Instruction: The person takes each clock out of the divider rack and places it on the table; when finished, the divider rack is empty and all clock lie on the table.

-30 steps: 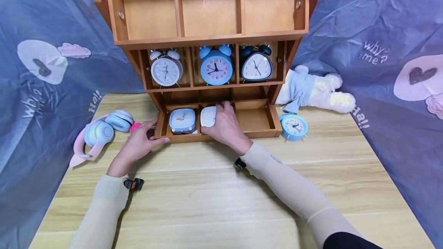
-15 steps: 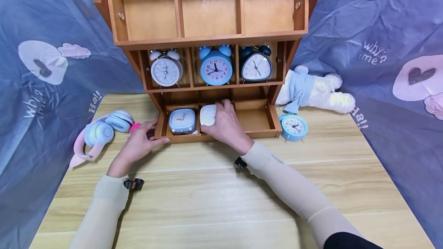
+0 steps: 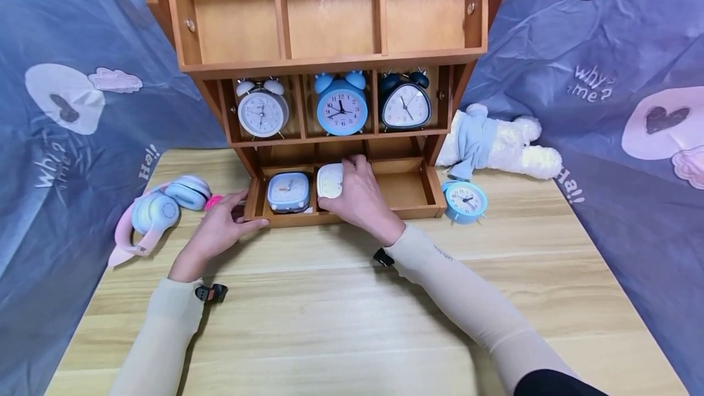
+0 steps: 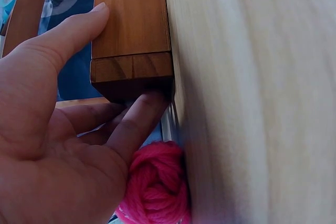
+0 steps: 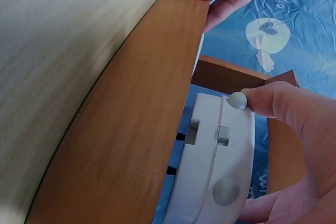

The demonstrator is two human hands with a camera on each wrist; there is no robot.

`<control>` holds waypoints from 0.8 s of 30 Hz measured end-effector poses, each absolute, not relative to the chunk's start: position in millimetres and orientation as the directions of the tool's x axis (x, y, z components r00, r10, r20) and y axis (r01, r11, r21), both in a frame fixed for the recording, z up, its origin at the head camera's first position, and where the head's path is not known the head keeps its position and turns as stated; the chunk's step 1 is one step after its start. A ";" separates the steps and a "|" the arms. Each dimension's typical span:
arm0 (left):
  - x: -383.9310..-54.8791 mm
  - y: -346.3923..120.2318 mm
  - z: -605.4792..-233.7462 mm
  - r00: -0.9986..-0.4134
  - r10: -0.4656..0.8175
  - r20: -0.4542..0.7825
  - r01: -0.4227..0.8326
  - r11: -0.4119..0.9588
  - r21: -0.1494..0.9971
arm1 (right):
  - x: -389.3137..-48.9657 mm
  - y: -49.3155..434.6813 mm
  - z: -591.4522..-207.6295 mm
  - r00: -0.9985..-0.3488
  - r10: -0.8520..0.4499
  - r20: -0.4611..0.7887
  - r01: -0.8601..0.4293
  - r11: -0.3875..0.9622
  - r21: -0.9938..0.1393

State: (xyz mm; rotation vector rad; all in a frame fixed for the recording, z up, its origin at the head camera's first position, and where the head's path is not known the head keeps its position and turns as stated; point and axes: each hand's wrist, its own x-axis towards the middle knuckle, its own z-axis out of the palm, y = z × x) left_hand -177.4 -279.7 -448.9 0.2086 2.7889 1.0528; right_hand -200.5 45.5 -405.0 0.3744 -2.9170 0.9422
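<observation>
My right hand (image 3: 363, 197) holds a white alarm clock (image 3: 329, 181) in the middle compartment of the wooden shelf's lowest tier. In the right wrist view the white clock's edge shows silver knobs and small feet, with my thumb at one knob; my fingers partly hide the clock. A squarish blue clock (image 3: 288, 192) leans back in the compartment to its left. My left hand (image 3: 220, 225) grips the left end of the wooden shelf (image 3: 352, 217), thumb on the front board and fingers round the end, beside a ball of pink yarn (image 4: 157, 184).
Three twin-bell clocks, white (image 3: 263, 113), blue (image 3: 342, 111) and dark (image 3: 406, 106), stand on the middle tier. A round light-blue clock (image 3: 464, 202) and a white plush toy (image 3: 508, 145) are on the right. Pink-and-blue headphones (image 3: 156, 212) lie left on the wooden table (image 3: 330, 322).
The white clock and the right hand's fingers have shifted slightly toward the back of the compartment. My left hand keeps its place on the shelf end.
</observation>
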 end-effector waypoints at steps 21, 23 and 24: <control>-175.9 -280.8 -450.3 -0.979 0.184 -0.086 0.081 0.743 0.665 | -189.7 70.4 -400.4 -0.966 -0.211 0.152 -0.260 0.749 -0.610; -176.8 -280.7 -450.3 -0.979 0.187 -0.080 0.089 0.746 0.660 | -188.3 74.9 -400.1 -0.967 -0.202 0.156 -0.255 0.745 -0.616; -177.2 -280.8 -450.4 -0.979 0.189 -0.080 0.090 0.745 0.661 | -187.4 77.3 -400.0 -0.967 -0.200 0.157 -0.254 0.744 -0.617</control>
